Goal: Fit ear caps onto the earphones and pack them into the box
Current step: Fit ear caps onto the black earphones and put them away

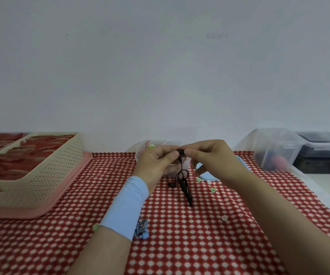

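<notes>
Cap-fitting step, I judge. Right of the basket (pixel 57 171), the left hand (pixel 158 161) and right hand (pixel 209 157) each hold one bud of the black earphones (pixel 186 187) in a tight fingertip grip, with the cord dangling to the desk (pixel 199 245). Next comes pressing a cap squarely home. Spare caps (pixel 212 190) lie farther right.

Black earphones (pixel 186 188) dangling, coiled; ear caps (pixel 212 189) — scattered

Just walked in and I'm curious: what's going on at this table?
A person is working on a pair of black earphones. The left hand and right hand pinch one earbud between them above the red checked cloth, the bundled cable hanging down. Loose green and white ear caps lie nearby; blue earphones lie beside the left forearm.
</notes>
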Motion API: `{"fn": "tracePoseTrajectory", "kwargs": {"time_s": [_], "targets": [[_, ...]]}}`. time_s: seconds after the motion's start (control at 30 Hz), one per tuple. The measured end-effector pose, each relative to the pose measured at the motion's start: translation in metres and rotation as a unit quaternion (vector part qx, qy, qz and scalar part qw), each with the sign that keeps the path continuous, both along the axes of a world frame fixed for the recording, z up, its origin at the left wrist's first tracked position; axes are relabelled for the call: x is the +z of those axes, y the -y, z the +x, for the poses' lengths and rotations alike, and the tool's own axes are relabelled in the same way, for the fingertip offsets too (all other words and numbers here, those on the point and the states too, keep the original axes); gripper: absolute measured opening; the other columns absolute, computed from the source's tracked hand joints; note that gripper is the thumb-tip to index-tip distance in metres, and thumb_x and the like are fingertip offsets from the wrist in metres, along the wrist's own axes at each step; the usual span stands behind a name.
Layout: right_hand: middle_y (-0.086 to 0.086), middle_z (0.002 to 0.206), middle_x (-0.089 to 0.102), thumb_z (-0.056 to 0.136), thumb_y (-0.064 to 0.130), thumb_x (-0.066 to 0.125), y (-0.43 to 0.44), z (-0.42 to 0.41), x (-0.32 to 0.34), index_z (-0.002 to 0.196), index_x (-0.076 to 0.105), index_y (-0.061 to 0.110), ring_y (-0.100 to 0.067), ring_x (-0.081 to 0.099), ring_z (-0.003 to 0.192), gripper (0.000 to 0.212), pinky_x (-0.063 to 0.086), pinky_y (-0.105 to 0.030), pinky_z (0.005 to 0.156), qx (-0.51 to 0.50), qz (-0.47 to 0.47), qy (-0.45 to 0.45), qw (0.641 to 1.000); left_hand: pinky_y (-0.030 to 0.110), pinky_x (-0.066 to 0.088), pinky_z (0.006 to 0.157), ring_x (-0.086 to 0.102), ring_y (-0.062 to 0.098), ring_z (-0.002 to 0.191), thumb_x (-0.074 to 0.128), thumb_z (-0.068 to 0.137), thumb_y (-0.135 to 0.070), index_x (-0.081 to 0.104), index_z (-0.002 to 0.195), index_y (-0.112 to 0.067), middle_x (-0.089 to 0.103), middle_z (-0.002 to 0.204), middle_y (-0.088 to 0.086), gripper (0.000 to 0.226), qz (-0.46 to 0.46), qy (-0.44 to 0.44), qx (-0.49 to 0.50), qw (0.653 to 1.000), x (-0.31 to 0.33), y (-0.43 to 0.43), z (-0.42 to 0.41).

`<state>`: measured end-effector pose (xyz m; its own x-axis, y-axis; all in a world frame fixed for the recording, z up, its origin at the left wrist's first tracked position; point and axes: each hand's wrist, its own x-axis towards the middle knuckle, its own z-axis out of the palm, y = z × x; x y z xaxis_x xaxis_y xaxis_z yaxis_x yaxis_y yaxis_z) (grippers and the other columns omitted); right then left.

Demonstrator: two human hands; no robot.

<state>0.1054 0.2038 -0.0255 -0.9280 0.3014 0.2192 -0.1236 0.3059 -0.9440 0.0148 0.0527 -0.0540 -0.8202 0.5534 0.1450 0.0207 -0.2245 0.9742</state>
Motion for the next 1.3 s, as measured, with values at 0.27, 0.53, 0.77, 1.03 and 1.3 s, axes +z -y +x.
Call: {"fn": "tracePoseTrajectory", "kwargs": {"time_s": [0.27, 0.53, 0.77, 1.03, 1.3], "targets": [[-0.009, 0.092, 0.077, 0.087, 0.01, 0.075, -0.012, 0.005, 0.003, 0.099, 0.082, 0.009, -0.017, 0.059, 0.07, 0.014, 0.057, -0.037, 0.068, 0.066, -0.099, 0.075, 0.99, 0.024, 0.057, 0.068, 0.072, 0.014, 0.085, 0.058, 0.093, -0.003, 0.071, 0.106, -0.007, 0.075, 0.093, 0.004, 0.018, 0.003, 0.004, -0.066, 0.998, 0.001, 0.001, 0.003], [-0.001, 0.063, 0.068, 0.07, 0.018, 0.077, -0.017, 0.007, 0.006, 0.075, 0.083, 0.019, -0.011, 0.063, 0.063, 0.008, 0.058, -0.028, 0.06, 0.12, -0.119, 0.124, 0.978, 0.026, 0.06, 0.07, 0.072, 0.015, 0.083, 0.058, 0.09, -0.003, 0.071, 0.101, -0.008, 0.076, 0.088, 0.003, 0.017, 0.0, -0.002, -0.105, 0.995, -0.003, -0.003, 0.006], [-0.007, 0.072, 0.068, 0.071, 0.019, 0.078, -0.015, 0.004, -0.001, 0.081, 0.083, 0.015, -0.013, 0.061, 0.063, 0.012, 0.059, -0.031, 0.059, 0.11, -0.146, 0.104, 0.978, 0.023, 0.058, 0.066, 0.071, 0.016, 0.084, 0.063, 0.079, -0.016, 0.07, 0.106, -0.005, 0.075, 0.091, 0.006, 0.03, 0.011, 0.012, -0.112, 0.994, -0.002, -0.001, 0.005], [-0.014, 0.1, 0.077, 0.094, 0.011, 0.07, -0.013, 0.007, 0.007, 0.103, 0.081, 0.008, -0.022, 0.064, 0.066, 0.014, 0.064, -0.042, 0.069, 0.061, -0.076, 0.06, 0.993, 0.038, 0.061, 0.081, 0.073, 0.024, 0.095, 0.067, 0.087, 0.001, 0.075, 0.094, -0.012, 0.076, 0.096, 0.008, 0.016, 0.004, -0.054, 0.0, 0.999, 0.005, -0.002, 0.003], [-0.011, 0.098, 0.077, 0.094, 0.015, 0.07, -0.016, 0.004, 0.005, 0.103, 0.08, 0.006, -0.02, 0.065, 0.07, 0.015, 0.058, -0.033, 0.062, 0.064, -0.141, 0.087, 0.984, 0.034, 0.061, 0.076, 0.074, 0.018, 0.087, 0.071, 0.081, 0.008, 0.076, 0.093, -0.008, 0.077, 0.087, -0.002, 0.021, -0.024, -0.134, 0.041, 0.99, 0.011, -0.001, 0.006]]}}
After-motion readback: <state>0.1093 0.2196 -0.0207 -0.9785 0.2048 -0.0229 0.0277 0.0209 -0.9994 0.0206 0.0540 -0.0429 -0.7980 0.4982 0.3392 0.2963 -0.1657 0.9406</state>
